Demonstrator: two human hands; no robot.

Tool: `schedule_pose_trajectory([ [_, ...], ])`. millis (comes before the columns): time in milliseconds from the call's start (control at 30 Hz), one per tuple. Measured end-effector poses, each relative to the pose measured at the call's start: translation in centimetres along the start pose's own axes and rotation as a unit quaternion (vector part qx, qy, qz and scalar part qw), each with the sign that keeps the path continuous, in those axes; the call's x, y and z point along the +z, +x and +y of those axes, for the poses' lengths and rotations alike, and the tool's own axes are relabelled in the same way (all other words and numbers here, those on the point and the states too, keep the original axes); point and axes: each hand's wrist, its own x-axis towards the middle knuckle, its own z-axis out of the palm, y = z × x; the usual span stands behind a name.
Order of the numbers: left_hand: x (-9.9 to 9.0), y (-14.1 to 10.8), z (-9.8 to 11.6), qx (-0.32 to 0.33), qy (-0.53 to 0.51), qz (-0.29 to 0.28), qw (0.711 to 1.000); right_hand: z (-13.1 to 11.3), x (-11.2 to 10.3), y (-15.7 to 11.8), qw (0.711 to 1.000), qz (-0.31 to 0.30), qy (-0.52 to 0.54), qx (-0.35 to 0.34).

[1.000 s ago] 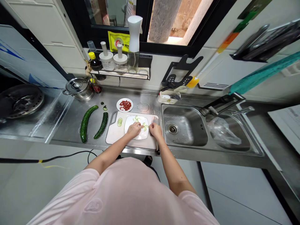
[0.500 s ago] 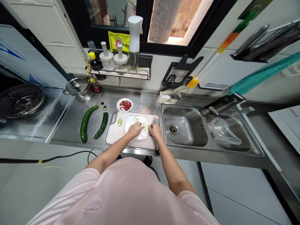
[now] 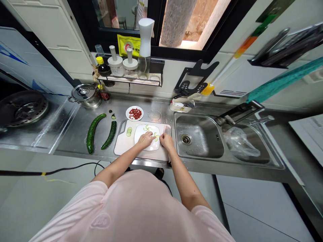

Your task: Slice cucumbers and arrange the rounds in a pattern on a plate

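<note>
A white plate (image 3: 138, 134) lies on the cutting board (image 3: 121, 145), with pale green cucumber slices (image 3: 147, 128) arranged in small fans on it. Over the plate's middle is my left hand (image 3: 144, 140), fingers stretched out, fingertips at the fan of slices on the right. My right hand (image 3: 167, 141) is closed in a pinch at the plate's right rim; whatever is between its fingers is hidden. Beneath that hand lies a knife (image 3: 167, 129), its blade showing beyond the fingers and its handle by the counter edge. A short row of cucumber slices (image 3: 129, 131) rests left of the plate.
Left of the board lie a whole cucumber (image 3: 92, 134) and a cut cucumber (image 3: 109, 135), with small end pieces behind. A dish of chopped red bits (image 3: 134, 113) stands behind the board. The steel sink (image 3: 202, 137) is to the right, a lidded pot (image 3: 85, 95) at back left.
</note>
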Motion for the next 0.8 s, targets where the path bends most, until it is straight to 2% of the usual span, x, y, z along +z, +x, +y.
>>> schedule_pose_trajectory([
  [300,-0.11,0.01,0.0,0.007,0.008,0.0,1.0,-0.02,0.44,0.04,1.0,0.018,-0.004,0.002],
  [533,-0.53,-0.03,0.1,0.002,-0.004,-0.03,1.0,-0.17,0.3,-0.05,1.0,0.018,-0.003,0.006],
  [800,-0.63,-0.06,0.24,-0.051,-0.057,-0.033,0.997,-0.68,-0.2,-0.36,1.0,-0.003,-0.004,0.027],
])
